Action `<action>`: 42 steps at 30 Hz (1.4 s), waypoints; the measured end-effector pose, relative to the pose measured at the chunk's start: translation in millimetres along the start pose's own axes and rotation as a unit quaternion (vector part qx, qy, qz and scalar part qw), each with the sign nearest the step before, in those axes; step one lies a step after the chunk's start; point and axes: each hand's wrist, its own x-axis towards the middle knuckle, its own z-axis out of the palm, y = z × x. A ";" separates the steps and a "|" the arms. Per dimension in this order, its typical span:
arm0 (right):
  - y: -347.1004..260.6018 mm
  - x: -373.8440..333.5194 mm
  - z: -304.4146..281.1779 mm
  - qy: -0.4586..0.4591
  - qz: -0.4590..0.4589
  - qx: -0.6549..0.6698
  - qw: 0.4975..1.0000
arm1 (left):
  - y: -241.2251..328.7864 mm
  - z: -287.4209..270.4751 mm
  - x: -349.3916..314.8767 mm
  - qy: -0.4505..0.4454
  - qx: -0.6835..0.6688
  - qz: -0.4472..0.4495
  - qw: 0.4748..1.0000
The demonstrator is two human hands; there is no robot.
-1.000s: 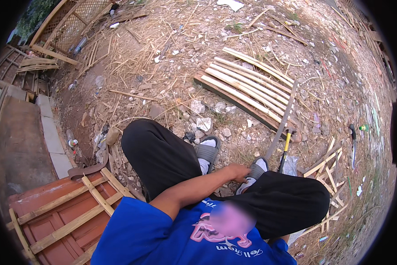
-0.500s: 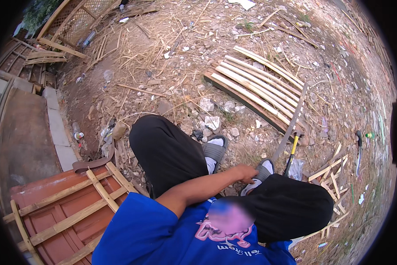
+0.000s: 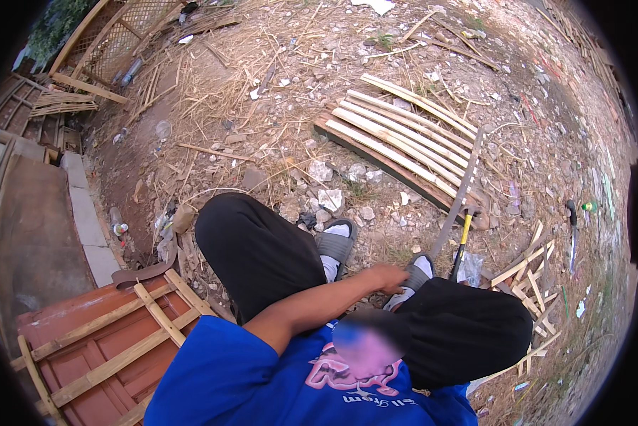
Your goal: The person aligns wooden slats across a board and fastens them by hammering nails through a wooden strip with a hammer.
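My left hand (image 3: pixel 388 277) reaches across my body and hangs beside the grey slide sandal (image 3: pixel 417 272) on my right foot. Its fingers look curled together, with no object visible in them. My right hand is out of sight. Just beyond that sandal, a long flat greyish strip (image 3: pixel 455 206) leans across the ends of several pale wooden slats (image 3: pixel 397 138), which lie on a thick dark board (image 3: pixel 383 165). Beside the strip is a hammer (image 3: pixel 462 243) with a yellow and black handle, its head resting at the board's near end.
At lower left lies a red-brown panelled door (image 3: pixel 85 312) with a wooden lattice (image 3: pixel 106 370) over it. Scrap wood (image 3: pixel 535 284) is heaped at right, near a black-handled blade (image 3: pixel 572 231). Rubble and dry straw cover the ground. A latticed frame (image 3: pixel 124 39) stands far left.
The whole view has shifted slightly, so the ground things appear a little further left. My left hand stays beside the right sandal, and the slats and hammer lie as before.
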 end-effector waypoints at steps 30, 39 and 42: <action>9.5 115.6 -69.0 -0.057 -0.115 -0.184 0.974 | 44.0 21.7 133.2 0.059 -0.012 0.032 0.998; 192.7 231.0 -419.3 0.160 -0.074 -0.305 0.936 | 155.3 149.6 363.3 -0.005 -0.052 0.010 0.999; 188.9 204.5 -483.8 0.179 -0.042 -0.235 0.954 | 185.1 179.9 403.4 -0.087 0.011 -0.053 0.995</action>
